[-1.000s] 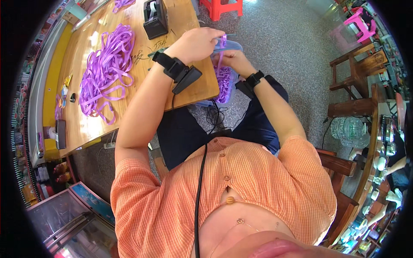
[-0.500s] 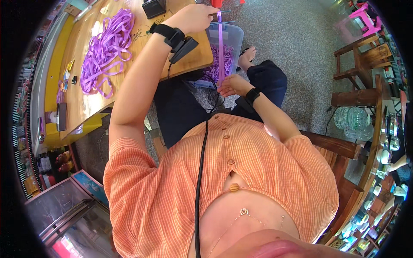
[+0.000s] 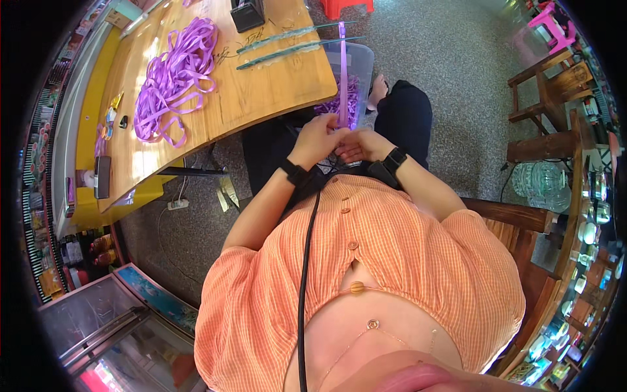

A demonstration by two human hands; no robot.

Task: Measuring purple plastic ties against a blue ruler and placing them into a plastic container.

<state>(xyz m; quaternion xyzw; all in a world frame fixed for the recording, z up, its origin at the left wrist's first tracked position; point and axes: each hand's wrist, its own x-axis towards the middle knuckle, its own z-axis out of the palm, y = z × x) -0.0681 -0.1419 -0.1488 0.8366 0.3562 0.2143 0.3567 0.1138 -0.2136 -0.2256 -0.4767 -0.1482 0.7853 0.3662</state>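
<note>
A purple ribbon (image 3: 343,75) hangs taut from two thin dark sticks (image 3: 287,53), which lie taped to the table and jut past its right edge. My left hand (image 3: 320,138) pinches the ribbon's near end, close to my lap. Right beside it, touching, my right hand (image 3: 364,144) has its fingers curled round the same end; the fingertips are partly hidden. Under the ribbon stands a clear plastic box (image 3: 367,78) holding many short purple ribbon pieces (image 3: 353,98). A loose heap of long purple ribbon (image 3: 176,75) lies on the table.
The wooden table (image 3: 261,98) has a rounded corner near my hands. A black holder (image 3: 247,14) stands on it. A red stool (image 3: 347,8) is beyond the box. To the right are a wooden chair (image 3: 548,98) and a large clear bottle (image 3: 539,183). A black cable (image 3: 305,274) runs down my front.
My left hand has come back from the sticks to meet my right hand at the ribbon's near end. The sticks on the table have come into full view.
</note>
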